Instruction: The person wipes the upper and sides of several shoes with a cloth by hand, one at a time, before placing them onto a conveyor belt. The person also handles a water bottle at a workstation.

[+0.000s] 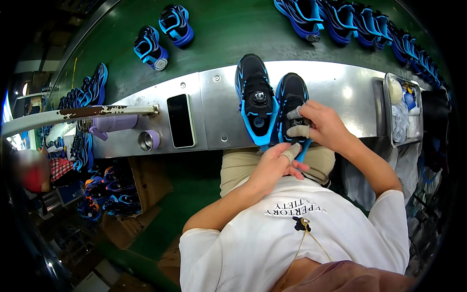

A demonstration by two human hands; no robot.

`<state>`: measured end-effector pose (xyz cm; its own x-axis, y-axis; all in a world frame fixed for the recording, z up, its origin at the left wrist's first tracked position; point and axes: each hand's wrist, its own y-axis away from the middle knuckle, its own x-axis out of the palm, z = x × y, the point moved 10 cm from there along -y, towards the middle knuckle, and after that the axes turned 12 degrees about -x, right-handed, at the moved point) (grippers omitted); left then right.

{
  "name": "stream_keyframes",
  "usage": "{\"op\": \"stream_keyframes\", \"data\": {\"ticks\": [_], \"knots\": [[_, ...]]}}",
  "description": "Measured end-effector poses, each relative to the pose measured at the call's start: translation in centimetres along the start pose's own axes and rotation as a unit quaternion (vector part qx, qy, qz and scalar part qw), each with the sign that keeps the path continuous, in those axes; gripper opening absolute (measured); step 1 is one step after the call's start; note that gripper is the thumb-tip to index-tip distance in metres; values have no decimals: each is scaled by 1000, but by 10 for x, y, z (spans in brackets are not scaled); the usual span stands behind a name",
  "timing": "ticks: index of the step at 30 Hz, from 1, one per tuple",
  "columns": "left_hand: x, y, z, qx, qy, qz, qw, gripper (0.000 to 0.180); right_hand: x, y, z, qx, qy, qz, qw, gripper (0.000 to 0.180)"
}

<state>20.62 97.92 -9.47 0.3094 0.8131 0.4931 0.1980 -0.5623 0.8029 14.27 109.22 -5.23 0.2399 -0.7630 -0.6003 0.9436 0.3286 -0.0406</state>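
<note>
Right hand [325,127] curled over the right black-and-blue shoe [292,97] on the metal bench edge [340,87], taped fingers gripping it, left hand [277,165] pinching its near end, shoe's heel hidden, left shoe [255,97] alongside untouched.

A curved metal counter [335,90] runs across the view, with a green conveyor belt [228,34] behind it. On the counter: two black-and-blue shoes [258,97] side by side at 12 o'clock of the person's hands, a dark phone [180,120] at 9 o'clock, a purple cup [148,140] beyond it, and a tray [386,117] at 3 o'clock. Blue shoes [151,47] lie on the belt at 11 and 1 o'clock.
</note>
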Motion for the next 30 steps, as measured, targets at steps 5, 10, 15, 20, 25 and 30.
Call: {"op": "stream_keyframes", "data": {"ticks": [5,10,15,20,25,30], "knots": [[0,-21,3,39,11,42,998,26,0,-2,3,-36,-86,47,995,31],[-4,-25,4,76,48,20,996,26,-6,4,-1,-43,-24,-41,998,29],[2,-27,1,78,14,34,996,28,-9,7,12,-134,-55,-34,989,27],[2,-29,4,72,16,21,997,29,-13,9,3,-68,-1,-43,997,30],[-5,-34,9,54,24,14,998,29,-8,11,4,-99,-18,-56,993,30],[2,-29,4,75,29,18,997,28,-12,10,5,-73,-46,-30,996,27]]}}
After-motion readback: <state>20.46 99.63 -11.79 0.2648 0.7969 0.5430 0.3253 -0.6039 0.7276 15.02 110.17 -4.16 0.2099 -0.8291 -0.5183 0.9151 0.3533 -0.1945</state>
